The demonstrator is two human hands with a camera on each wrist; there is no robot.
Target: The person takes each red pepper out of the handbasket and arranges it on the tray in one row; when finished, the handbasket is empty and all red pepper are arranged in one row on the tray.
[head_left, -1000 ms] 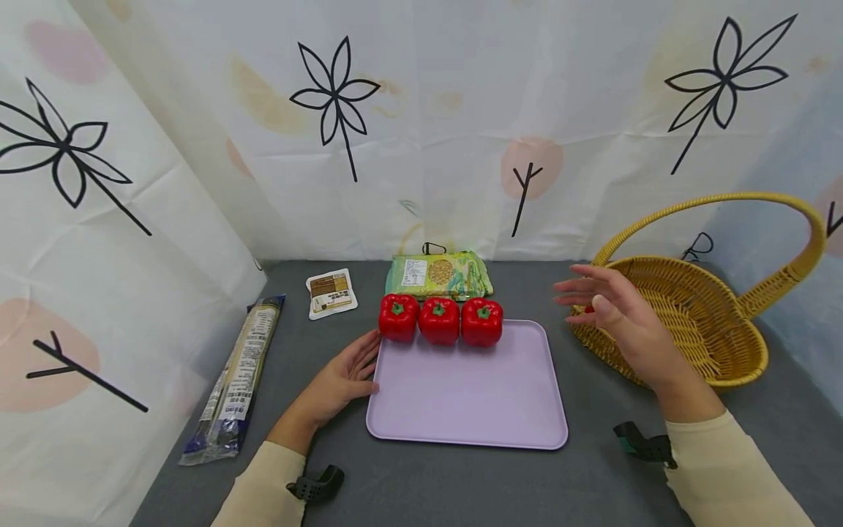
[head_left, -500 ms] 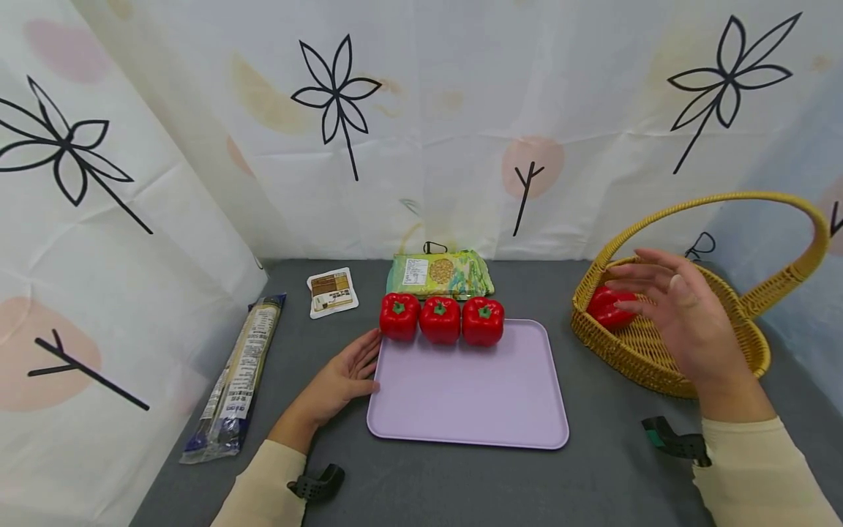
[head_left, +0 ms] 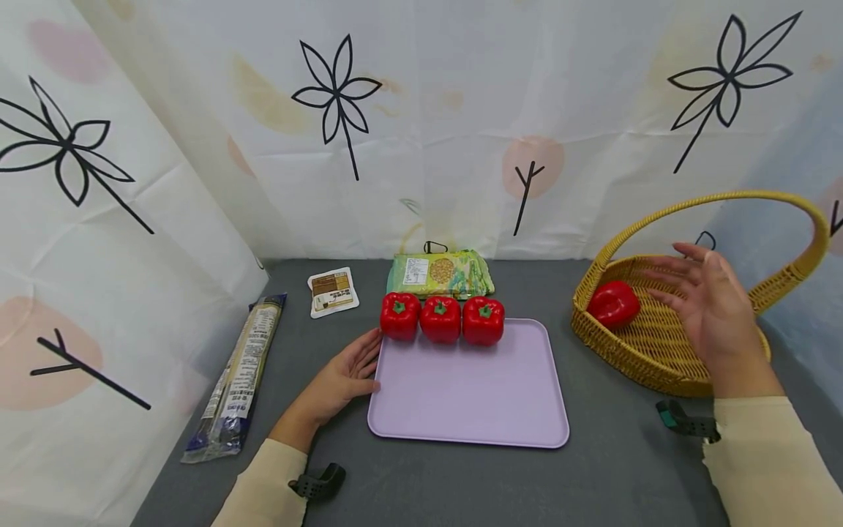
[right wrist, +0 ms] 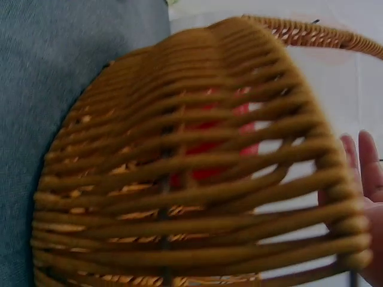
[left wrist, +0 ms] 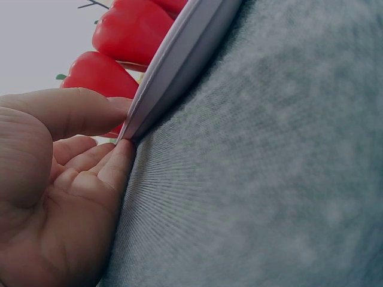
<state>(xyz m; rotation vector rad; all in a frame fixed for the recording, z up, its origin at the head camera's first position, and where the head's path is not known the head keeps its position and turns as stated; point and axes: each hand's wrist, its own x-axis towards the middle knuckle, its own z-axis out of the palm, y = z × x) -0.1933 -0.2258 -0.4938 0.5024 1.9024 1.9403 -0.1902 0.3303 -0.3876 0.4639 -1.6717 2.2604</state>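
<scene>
My left hand point(head_left: 339, 380) is at the left edge of a lilac tray point(head_left: 467, 395), its thumb and fingers holding the rim in the left wrist view. Along the tray's far edge stand a left red bell pepper point(head_left: 399, 316), a middle bell pepper point(head_left: 440, 319) and a right bell pepper point(head_left: 484, 320). Over the wicker basket point(head_left: 648, 366) is my right hand point(head_left: 714, 315), fingers loosely spread and holding nothing. Inside the basket, at its left, another red bell pepper point(head_left: 614, 304) lies on its side. The right wrist view shows its red point(right wrist: 206, 149) through the weave.
Behind the peppers lies a green printed packet point(head_left: 440, 273). A small white-and-brown sachet point(head_left: 333, 292) is at the back left. Farther left, a long clear-and-blue packet point(head_left: 235, 380) lies slanted. The basket's tall handle point(head_left: 711, 197) arches over it. A patterned curtain point(head_left: 421, 132) hangs behind.
My right hand has moved right across the basket, away from the bell pepper in it, which now shows fully. My left hand, the tray and the row of peppers have stayed put.
</scene>
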